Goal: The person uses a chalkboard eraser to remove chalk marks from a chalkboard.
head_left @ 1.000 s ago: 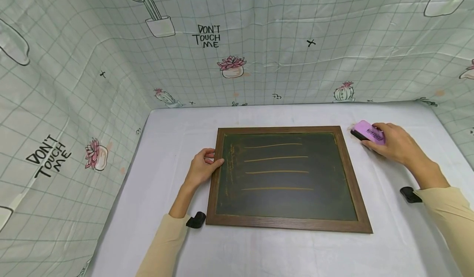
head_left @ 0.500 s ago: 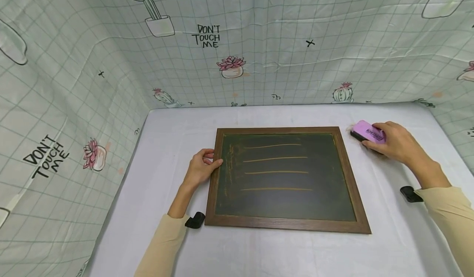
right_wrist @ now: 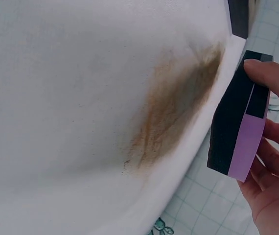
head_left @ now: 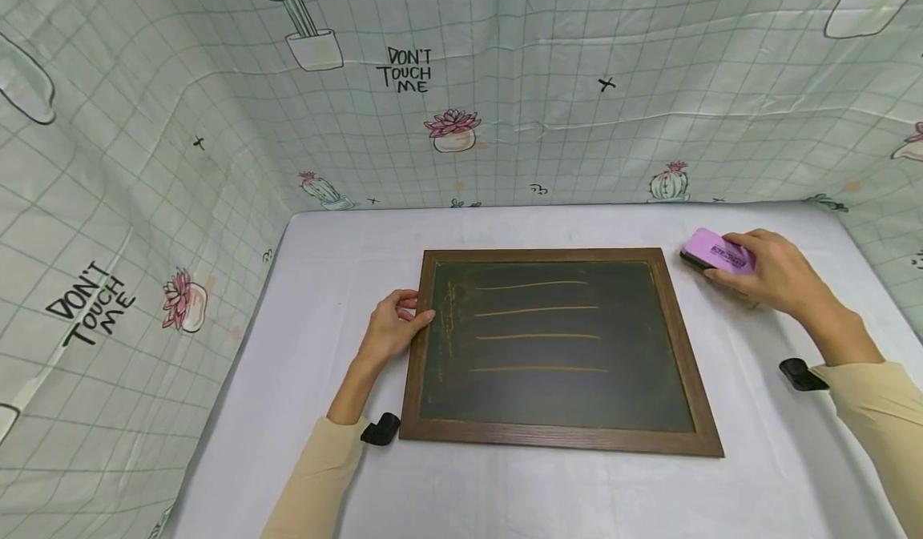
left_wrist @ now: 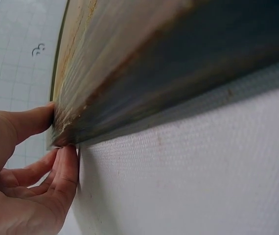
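Note:
A chalkboard (head_left: 548, 399) in a brown wooden frame lies on the white cloth, with several yellow chalk lines across it and faint yellow smears along its left side. My left hand (head_left: 389, 327) pinches the frame's left edge. In the left wrist view, the thumb presses one face of the frame (left_wrist: 115, 63) while the fingers meet its edge from below. Right of the board, my right hand (head_left: 782, 279) grips a purple chalkboard eraser (head_left: 721, 252) with a black pad. The right wrist view has the eraser (right_wrist: 247, 147) lifted off the cloth, thumb across its end.
A brownish dust smudge (right_wrist: 174, 107) marks the white cloth beneath the eraser. Behind and to the left hangs a grid-patterned curtain (head_left: 562, 122) with plant drawings. A black wrist device (head_left: 380, 428) sits by the left sleeve, and a similar black device (head_left: 802, 375) by the right one.
The eraser has risen slightly from the cloth and tilted a little in my right hand. My left hand and the chalkboard have stayed put.

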The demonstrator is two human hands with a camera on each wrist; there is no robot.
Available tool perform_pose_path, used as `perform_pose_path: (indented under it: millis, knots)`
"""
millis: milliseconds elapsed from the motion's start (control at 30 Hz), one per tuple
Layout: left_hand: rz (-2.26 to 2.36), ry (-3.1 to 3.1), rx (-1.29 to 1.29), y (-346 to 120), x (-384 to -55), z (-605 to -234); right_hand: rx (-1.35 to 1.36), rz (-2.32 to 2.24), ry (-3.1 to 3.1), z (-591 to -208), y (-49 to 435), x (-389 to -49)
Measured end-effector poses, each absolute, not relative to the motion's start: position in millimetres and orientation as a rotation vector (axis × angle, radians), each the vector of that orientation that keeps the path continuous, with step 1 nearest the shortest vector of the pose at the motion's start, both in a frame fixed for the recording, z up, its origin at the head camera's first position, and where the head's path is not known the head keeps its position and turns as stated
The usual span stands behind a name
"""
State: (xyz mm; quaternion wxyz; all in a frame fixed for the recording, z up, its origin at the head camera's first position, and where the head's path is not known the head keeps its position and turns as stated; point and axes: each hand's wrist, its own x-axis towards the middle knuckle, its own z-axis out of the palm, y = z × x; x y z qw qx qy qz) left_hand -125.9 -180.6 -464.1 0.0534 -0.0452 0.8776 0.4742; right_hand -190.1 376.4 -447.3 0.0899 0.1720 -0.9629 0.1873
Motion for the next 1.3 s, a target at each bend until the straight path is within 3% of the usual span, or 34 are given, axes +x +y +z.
perform_pose_path:
  millis: [1300]
  knots:
    - [1.443, 2.611, -0.157, -179, -124, -463, 0.721, 0.619, -2.837, -419, 336, -188]
